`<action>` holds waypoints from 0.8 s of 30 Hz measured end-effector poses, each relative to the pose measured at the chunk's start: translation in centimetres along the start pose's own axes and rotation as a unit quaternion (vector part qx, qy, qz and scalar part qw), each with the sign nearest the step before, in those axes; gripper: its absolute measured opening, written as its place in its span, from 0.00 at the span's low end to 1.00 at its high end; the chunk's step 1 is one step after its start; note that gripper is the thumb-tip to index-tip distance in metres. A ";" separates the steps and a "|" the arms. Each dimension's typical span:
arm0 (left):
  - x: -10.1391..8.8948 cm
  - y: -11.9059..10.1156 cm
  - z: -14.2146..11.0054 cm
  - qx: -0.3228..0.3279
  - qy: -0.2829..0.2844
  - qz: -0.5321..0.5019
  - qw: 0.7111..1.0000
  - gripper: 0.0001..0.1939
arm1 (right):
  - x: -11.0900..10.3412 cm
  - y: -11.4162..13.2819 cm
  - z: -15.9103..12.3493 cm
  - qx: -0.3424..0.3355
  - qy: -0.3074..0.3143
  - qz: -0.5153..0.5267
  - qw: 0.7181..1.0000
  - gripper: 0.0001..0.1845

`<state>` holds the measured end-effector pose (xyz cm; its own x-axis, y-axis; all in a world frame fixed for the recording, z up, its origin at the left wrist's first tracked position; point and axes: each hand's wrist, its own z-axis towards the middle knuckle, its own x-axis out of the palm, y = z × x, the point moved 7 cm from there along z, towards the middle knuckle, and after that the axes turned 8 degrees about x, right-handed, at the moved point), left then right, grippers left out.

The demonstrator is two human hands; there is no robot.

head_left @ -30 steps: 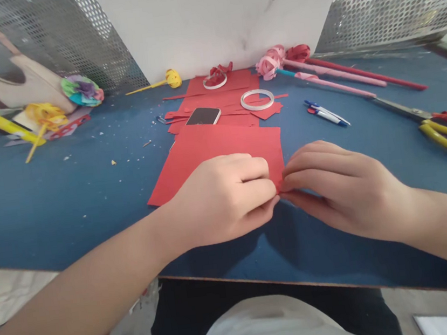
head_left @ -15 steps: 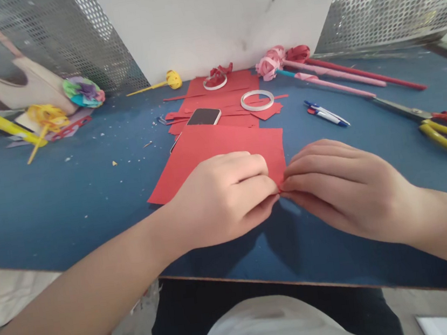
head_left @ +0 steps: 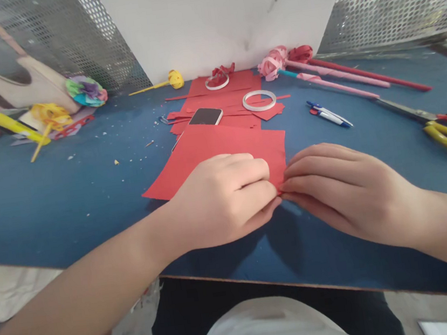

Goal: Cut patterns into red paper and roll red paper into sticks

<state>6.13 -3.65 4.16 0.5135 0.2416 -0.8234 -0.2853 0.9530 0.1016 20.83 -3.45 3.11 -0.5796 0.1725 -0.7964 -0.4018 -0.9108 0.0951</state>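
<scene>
A red paper sheet (head_left: 213, 149) lies on the blue table (head_left: 48, 200) in front of me. My left hand (head_left: 223, 200) rests on the sheet's near part and pinches its near right corner. My right hand (head_left: 340, 188) meets it fingertip to fingertip and pinches the same corner from the right. The pinched corner itself is mostly hidden between the fingers.
Behind the sheet lie red paper strips (head_left: 223, 99), a phone (head_left: 206, 116) and two tape rolls (head_left: 258, 99). Paper flowers on sticks (head_left: 287, 59) and a pen (head_left: 329, 114) lie at the right, scissors (head_left: 438, 122) at far right. Paper flowers (head_left: 86, 91) and scraps sit at left.
Both hands stay pinched on the corner. The sheet's far edge has shifted slightly, and the view has moved a little.
</scene>
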 end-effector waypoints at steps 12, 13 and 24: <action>0.2 0.1 -0.2 -0.003 0.000 -0.012 1.000 0.07 | 0.1 -0.4 0.1 0.013 -0.030 0.051 0.998 0.07; 0.2 0.1 -0.1 -0.003 0.001 -0.016 1.000 0.07 | 0.1 -0.4 0.1 0.012 -0.030 0.054 0.998 0.07; 0.2 0.1 0.0 0.000 0.012 -0.005 1.000 0.08 | 0.1 0.3 -0.6 -0.003 -0.030 0.005 1.000 0.05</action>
<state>6.21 -3.54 3.96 0.4972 0.2285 -0.8370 -0.2806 0.9552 0.0941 21.06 -3.91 2.70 -0.6254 0.1848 -0.7581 -0.3905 -0.9153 0.0991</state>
